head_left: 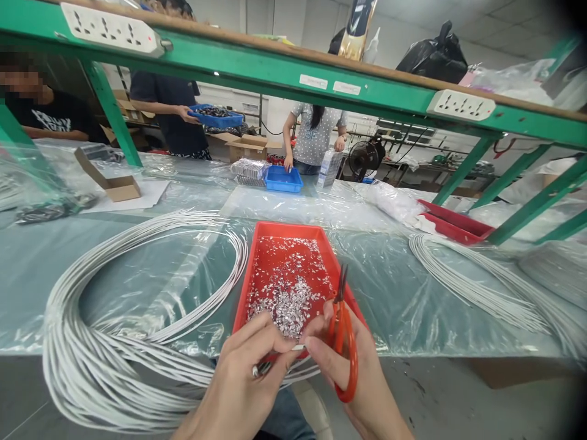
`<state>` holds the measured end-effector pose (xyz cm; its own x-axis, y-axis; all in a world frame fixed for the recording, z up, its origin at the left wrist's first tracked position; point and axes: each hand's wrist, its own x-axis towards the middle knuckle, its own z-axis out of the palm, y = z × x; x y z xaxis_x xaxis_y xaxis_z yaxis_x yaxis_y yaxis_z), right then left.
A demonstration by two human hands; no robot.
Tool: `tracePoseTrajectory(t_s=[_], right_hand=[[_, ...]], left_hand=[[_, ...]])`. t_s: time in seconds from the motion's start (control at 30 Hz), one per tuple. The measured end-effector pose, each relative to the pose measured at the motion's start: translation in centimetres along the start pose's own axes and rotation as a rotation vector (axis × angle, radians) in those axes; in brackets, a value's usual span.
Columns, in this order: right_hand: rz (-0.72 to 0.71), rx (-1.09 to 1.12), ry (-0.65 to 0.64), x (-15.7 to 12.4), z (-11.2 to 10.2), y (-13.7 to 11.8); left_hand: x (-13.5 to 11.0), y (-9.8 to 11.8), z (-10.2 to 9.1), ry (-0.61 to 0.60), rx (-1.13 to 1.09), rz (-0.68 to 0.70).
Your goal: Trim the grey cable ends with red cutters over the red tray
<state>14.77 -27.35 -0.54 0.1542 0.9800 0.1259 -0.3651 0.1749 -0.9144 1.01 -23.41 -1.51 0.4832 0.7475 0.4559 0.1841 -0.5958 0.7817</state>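
- Head view showed a big coil of white cable [137, 342] at 8 o'clock on the bench [413, 293], seemingly much still untrimmed.
- Red tray [257, 269] at 12 o'clock held many cut scraps.
- Left hand [243, 379] pinched a cable end [257, 370].
- Right hand [362, 379] gripped orange snips [345, 342], also touching that end.

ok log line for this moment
left hand: pinching white wire end | right hand: holding orange scissors | red tray: metal bits

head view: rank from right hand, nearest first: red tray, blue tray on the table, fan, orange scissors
1. orange scissors: held in the right hand.
2. red tray: just ahead of the hand, holding silver bits.
3. blue tray: farther back on the table, middle.
4. fan: beyond the table, behind and right of the blue tray.
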Motion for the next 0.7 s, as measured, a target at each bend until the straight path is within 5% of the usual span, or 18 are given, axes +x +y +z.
tracePoseTrajectory(t_s=[0.17,0.47,0.57,0.63,0.7], right_hand=[[0.176,0.333,-0.033,-0.2,-0.2,0.6],[0.219,0.235,0.052,-0.2,-1.0,0.6],[0.055,0.062,0.021,-0.2,-1.6,1.4],[-0.1,-0.192,0.067,-0.9,-2.6,1.6],[-0.104,-0.538,0.089,-1.9,-3.9,0.9]], left_hand=[[0.1,-0.2,0.3,-0.029,-0.061,-0.072],[0.7,-0.7,-0.1,-0.351,-0.471,-0.348],[0.7,-0.8,0.2,-0.248,-0.552,-0.421],[0.6,-1.0,0.3,-0.183,-0.564,-0.452],[0.6,-1.2,-0.1,-0.157,-0.536,-0.447]])
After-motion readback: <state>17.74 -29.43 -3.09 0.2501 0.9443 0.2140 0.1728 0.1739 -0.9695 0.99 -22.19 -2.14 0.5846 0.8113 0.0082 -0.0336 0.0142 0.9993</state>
